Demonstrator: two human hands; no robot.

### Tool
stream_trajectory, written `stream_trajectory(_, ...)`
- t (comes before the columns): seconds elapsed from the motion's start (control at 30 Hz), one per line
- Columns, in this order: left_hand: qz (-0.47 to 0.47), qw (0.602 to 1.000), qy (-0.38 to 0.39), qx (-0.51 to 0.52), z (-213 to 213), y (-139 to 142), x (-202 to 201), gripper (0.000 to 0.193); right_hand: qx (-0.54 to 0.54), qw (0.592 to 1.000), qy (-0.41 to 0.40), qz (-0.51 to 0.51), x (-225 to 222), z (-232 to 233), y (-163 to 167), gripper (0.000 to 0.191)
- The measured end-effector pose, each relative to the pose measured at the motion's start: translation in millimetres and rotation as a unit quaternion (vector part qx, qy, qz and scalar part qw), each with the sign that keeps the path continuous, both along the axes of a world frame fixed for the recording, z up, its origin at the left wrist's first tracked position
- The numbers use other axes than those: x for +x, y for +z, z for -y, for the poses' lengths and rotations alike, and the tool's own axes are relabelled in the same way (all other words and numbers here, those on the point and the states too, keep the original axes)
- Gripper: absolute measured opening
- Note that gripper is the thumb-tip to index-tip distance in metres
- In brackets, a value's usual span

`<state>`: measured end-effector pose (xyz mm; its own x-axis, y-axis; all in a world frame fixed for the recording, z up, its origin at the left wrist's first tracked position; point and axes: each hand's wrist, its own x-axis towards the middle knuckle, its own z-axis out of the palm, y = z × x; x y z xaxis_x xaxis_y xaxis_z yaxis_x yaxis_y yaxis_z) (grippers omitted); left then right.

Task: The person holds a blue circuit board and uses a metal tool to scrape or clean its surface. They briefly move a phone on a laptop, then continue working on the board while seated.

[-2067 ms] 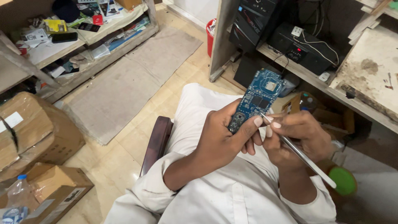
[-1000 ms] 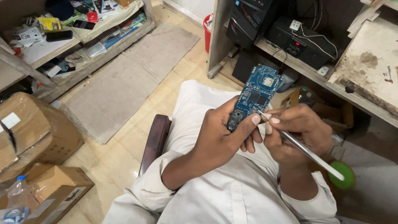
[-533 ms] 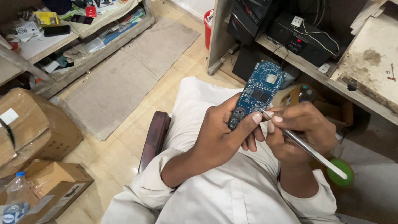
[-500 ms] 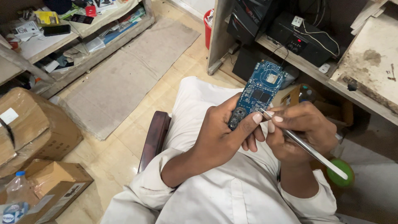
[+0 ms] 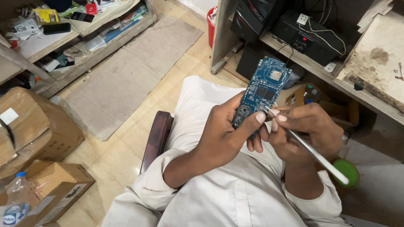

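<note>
The left hand (image 5: 221,138) kept its fingers clamped on the lower end of the blue circuit board (image 5: 261,94), held above the lap. The board had risen a little and tilted more upright than a moment before. The right hand (image 5: 307,130) stayed just beside it, fingers pinched on a thin metal tool (image 5: 309,151) (tip touching the board), so the probing went on.

Lower end of circuit board (image 5: 265,90) hidden behind left hand (image 5: 223,134); tool (image 5: 311,151) tip contact too small to resolve; plastic bottle (image 5: 14,201) cropped by frame edge.
</note>
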<state>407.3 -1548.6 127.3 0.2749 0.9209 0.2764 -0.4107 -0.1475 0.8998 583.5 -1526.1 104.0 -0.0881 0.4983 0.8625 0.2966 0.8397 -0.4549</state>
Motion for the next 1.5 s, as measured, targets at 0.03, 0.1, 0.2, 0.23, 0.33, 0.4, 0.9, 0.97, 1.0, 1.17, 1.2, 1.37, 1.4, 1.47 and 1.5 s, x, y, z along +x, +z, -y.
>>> stream_trajectory(0.03, 0.003, 1.000, 0.004, 0.001, -0.1, -0.8, 0.4, 0.027, -0.008, 1.000, -0.001, -0.007, -1.5, 2.7, 1.0, 0.017)
stream_trajectory(0.1, 0.011, 1.000, 0.004, 0.004, -0.8, -2.1, 1.0, 0.027, -0.030, 0.999, -0.001, -0.040, -4.8, 5.7, 2.0, 0.015)
stream_trajectory(0.2, 0.020, 1.000, -0.003, 0.003, -1.8, -3.4, 0.5, 0.028, 0.005, 1.000, -0.005, 0.007, -2.8, 3.5, 4.2, 0.016)
stream_trajectory(0.23, 0.020, 1.000, -0.007, -0.002, -2.2, -3.4, 0.1, 0.028, 0.012, 1.000, -0.003, 0.015, -1.2, 2.0, 4.6, 0.016)
stream_trajectory(0.33, 0.019, 1.000, -0.009, -0.006, -1.8, -3.7, 0.8, 0.028, 0.009, 1.000, 0.003, 0.009, 1.4, -1.9, 2.9, 0.016)
stream_trajectory(0.4, 0.020, 1.000, -0.005, -0.001, -1.8, -3.7, 1.4, 0.027, 0.007, 1.000, -0.005, 0.007, 1.3, -1.8, 0.3, 0.016)
stream_trajectory(0.9, 0.019, 1.000, 0.000, 0.001, -2.3, -4.9, 0.4, 0.027, 0.019, 1.000, 0.002, 0.007, -1.4, -2.4, 0.4, 0.017)
stream_trajectory(0.97, 0.016, 1.000, -0.002, -0.003, -2.3, -5.4, 0.7, 0.027, 0.022, 1.000, -0.012, 0.019, -2.2, -2.2, 1.3, 0.016)
stream_trajectory(1.0, 0.017, 1.000, 0.001, 0.000, -2.7, -5.6, 0.9, 0.027, 0.017, 1.000, -0.009, 0.015, -3.2, -1.9, 1.1, 0.017)
stream_trajectory(1.17, 0.015, 1.000, 0.006, 0.005, -3.5, -5.0, 1.1, 0.027, -0.003, 1.000, 0.027, -0.013, -5.1, -1.6, 0.3, 0.017)
stream_trajectory(1.2, 0.012, 1.000, 0.006, 0.003, -3.4, -4.7, 1.2, 0.027, -0.001, 0.999, 0.033, -0.008, -4.5, -1.6, 0.5, 0.017)
stream_trajectory(1.37, 0.002, 1.000, 0.016, 0.010, -2.3, -2.9, 0.8, 0.025, 0.015, 1.000, -0.009, 0.020, -3.8, 0.0, 2.2, 0.017)
stream_trajectory(1.4, -0.003, 1.000, 0.016, 0.008, -2.3, -2.5, 0.5, 0.025, 0.010, 1.000, 0.002, 0.017, -4.3, 0.1, 2.6, 0.016)
stream_trajectory(1.47, -0.013, 1.000, 0.017, 0.004, -2.7, -1.7, 0.2, 0.025, -0.007, 1.000, 0.030, 0.005, -6.0, 0.3, 3.1, 0.014)
stream_trajectory(1.5, -0.011, 1.000, 0.016, 0.005, -2.8, -1.3, 0.3, 0.024, -0.019, 0.999, 0.048, -0.003, -7.1, 0.2, 3.2, 0.013)
